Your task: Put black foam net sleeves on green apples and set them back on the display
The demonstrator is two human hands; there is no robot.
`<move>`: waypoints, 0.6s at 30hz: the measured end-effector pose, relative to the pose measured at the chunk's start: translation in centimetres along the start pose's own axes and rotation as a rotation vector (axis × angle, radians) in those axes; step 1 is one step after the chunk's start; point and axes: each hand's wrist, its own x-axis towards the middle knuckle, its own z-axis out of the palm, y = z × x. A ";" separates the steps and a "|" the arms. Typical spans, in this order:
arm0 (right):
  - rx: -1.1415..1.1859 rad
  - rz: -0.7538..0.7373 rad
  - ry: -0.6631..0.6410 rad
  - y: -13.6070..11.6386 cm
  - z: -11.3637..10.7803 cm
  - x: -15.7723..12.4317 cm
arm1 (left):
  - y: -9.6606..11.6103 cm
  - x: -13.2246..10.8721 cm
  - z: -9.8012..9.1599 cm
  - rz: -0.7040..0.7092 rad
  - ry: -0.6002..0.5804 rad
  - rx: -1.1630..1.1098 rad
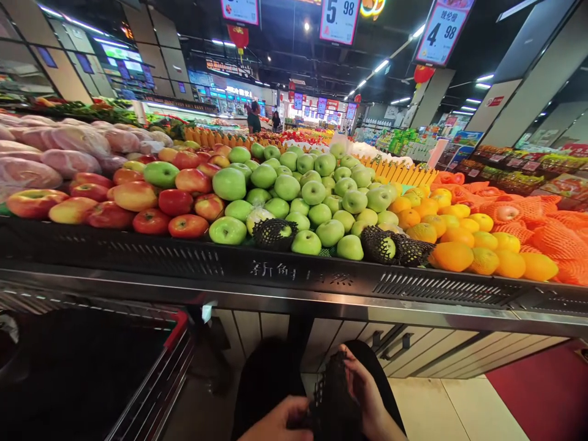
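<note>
At the bottom of the view my left hand [275, 422] and my right hand [367, 392] both grip a black foam net sleeve [333, 398], held low in front of my body. What lies inside the sleeve is hidden. Above them stands a produce stand [294, 272] with a heap of green apples [298, 196] in the middle. Two more black net sleeves with green apples in them [273, 231] [390, 246] lie at the front edge of the heap.
Red apples [151, 202] lie left of the green ones, oranges [463, 239] and orange-netted fruit [542, 220] to the right. A shopping cart with a red rim [177, 331] stands at lower left. Price signs [340, 18] hang overhead. People stand far back in the aisle [253, 116].
</note>
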 end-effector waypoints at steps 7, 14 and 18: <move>-1.204 -0.827 -0.034 -7.9 2.1 0.1 | 2.2 0.6 0.9 0.064 0.253 0.321; -1.787 -1.380 0.147 -22.1 10.7 -0.1 | 0.9 -0.3 0.0 -0.009 0.246 0.680; -2.204 -0.980 -0.150 -26.3 14.7 3.1 | -1.7 0.2 -0.2 0.051 0.135 0.850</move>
